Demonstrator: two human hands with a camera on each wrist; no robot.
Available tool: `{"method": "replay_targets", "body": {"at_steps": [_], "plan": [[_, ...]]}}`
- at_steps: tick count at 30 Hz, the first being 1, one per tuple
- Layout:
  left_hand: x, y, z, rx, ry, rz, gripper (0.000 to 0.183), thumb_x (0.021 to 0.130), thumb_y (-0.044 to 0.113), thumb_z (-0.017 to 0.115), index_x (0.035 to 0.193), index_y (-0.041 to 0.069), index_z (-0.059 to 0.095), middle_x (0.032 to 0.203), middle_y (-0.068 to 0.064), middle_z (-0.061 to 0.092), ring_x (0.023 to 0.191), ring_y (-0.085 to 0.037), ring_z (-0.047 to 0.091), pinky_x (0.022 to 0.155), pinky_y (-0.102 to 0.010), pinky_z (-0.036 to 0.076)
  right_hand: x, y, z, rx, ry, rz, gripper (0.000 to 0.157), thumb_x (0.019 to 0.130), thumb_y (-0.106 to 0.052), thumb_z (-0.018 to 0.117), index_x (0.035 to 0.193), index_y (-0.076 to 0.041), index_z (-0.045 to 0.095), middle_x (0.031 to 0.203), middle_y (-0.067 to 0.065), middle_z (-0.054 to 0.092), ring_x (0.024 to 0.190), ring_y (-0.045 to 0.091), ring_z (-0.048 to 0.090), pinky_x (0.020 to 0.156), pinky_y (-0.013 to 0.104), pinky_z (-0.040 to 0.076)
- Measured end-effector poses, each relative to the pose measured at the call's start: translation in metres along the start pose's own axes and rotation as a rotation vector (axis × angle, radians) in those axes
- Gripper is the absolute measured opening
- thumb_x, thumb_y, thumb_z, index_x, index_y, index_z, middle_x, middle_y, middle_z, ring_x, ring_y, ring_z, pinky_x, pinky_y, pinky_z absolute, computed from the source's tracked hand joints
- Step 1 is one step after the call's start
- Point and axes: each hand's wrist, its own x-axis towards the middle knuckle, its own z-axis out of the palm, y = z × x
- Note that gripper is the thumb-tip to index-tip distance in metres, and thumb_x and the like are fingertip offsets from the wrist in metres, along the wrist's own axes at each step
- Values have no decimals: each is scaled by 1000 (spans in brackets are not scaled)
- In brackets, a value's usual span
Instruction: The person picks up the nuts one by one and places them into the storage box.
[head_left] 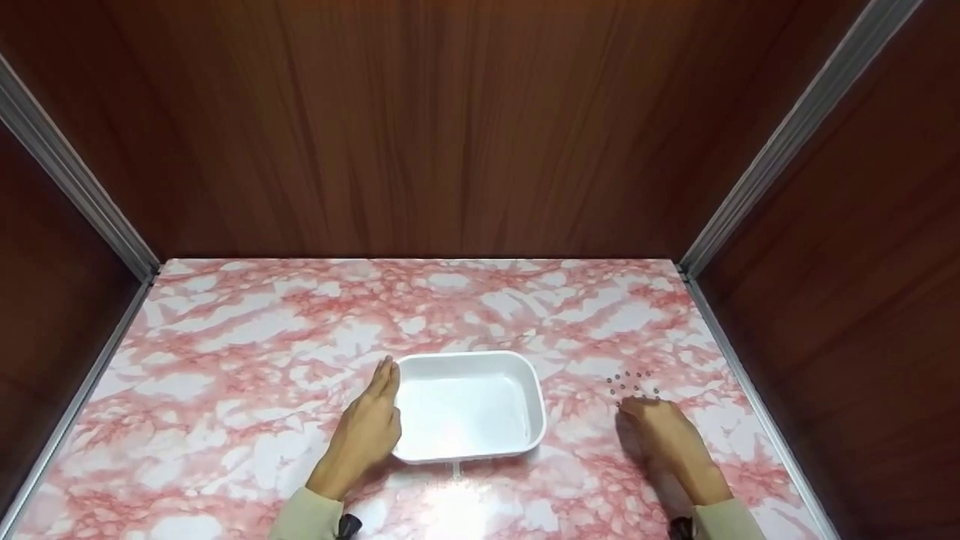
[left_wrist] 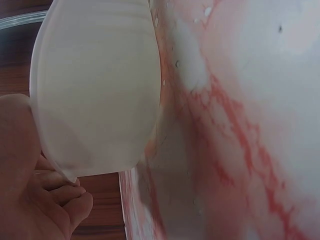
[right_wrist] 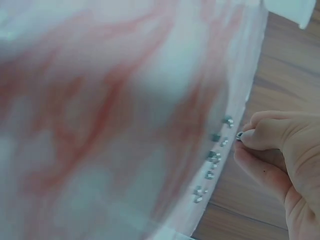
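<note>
A white rectangular tray (head_left: pixel 457 405) with raised walls and rounded corners sits near the middle of the table. My left hand (head_left: pixel 369 424) holds its left side, the thumb at the rim and the fingers along the edge; the left wrist view shows the tray's outer wall (left_wrist: pixel 100 90) close up. To the right, my right hand (head_left: pixel 664 427) is low over the tabletop, knuckles up. Its thumb and forefinger pinch a small shiny metal nut (right_wrist: pixel 240 135). Several similar nuts (right_wrist: pixel 214 157) lie loosely grouped just beyond the fingertips.
The table (head_left: pixel 247 330) has a red and white marbled top. Dark wood panels (head_left: pixel 465 135) rise behind it and at both sides, with grey metal strips (head_left: pixel 787 135) along the corners. A glare spot shines on the tabletop in front of the tray.
</note>
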Motion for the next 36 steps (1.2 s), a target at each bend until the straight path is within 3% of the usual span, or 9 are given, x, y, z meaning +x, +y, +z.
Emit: {"method": "replay_targets", "body": {"at_steps": [2, 3, 8, 12, 16, 22, 27, 31, 36], "plan": [[0, 0, 0, -2, -2, -1, 58, 102, 3, 51, 157, -10, 38, 170, -25, 31, 156, -40, 36, 99, -46, 58, 4, -2, -4, 18, 20, -3, 23, 91, 7, 69, 79, -12, 65, 66, -10, 60, 64, -7, 44, 57, 13, 39], [0, 0, 0, -4, -3, -2, 58, 102, 3, 51, 157, -10, 38, 170, -25, 31, 156, -40, 36, 97, -45, 58, 6, -3, -8, 125, 75, 48, 24, 86, 8, 75, 82, -15, 71, 69, -4, 66, 63, -2, 48, 56, 18, 42], [-1, 0, 0, -5, -2, -3, 58, 102, 3, 52, 156, -10, 39, 170, -24, 31, 156, -39, 37, 88, -41, 60, 16, -6, -15, 221, 133, 65, 29, 82, 18, 74, 95, -7, 82, 79, 6, 78, 60, -3, 49, 54, 18, 44], [0, 0, 1, 2, 8, -2, 57, 101, 3, 53, 156, -10, 40, 170, -24, 32, 155, -39, 38, 92, -43, 59, 23, -13, -19, 270, 182, 95, 28, 80, 16, 78, 99, -3, 84, 88, 10, 82, 66, 4, 69, 59, 13, 52], [0, -1, 1, 0, 6, 4, 57, 101, 4, 52, 155, -11, 41, 169, -25, 33, 155, -40, 38, 101, -47, 57, 29, -25, -25, 343, 205, 185, 26, 80, 15, 78, 99, -3, 85, 89, 13, 83, 66, 9, 74, 61, 8, 52], [0, -1, 1, -6, 1, -2, 57, 101, 3, 52, 155, -11, 41, 169, -26, 34, 154, -40, 40, 83, -38, 59, 41, -41, -35, 552, 169, 339, 23, 87, 10, 76, 100, -6, 85, 95, 12, 83, 82, 12, 79, 70, 9, 56], [0, -1, 2, 3, 7, 0, 57, 101, 3, 53, 155, -11, 41, 168, -26, 34, 152, -40, 42, 81, -38, 59, 50, -52, -43, 746, 116, 453, 16, 89, 1, 78, 100, -9, 86, 98, 14, 83, 85, 5, 78, 73, 16, 60], [-1, -1, 1, 4, 7, 1, 57, 101, 4, 52, 155, -10, 41, 169, -26, 34, 152, -40, 42, 91, -42, 60, 57, -57, -47, 861, 70, 496, 13, 89, -3, 80, 101, -6, 85, 101, 16, 83, 87, 5, 78, 77, 18, 61], [-1, -1, 0, -24, -12, -2, 57, 102, 3, 50, 156, -12, 38, 170, -27, 30, 155, -42, 36, 80, -34, 59, 67, -60, -48, 985, 18, 509, 13, 90, -5, 80, 101, -2, 84, 104, 18, 82, 91, 12, 80, 82, 24, 63]]}}
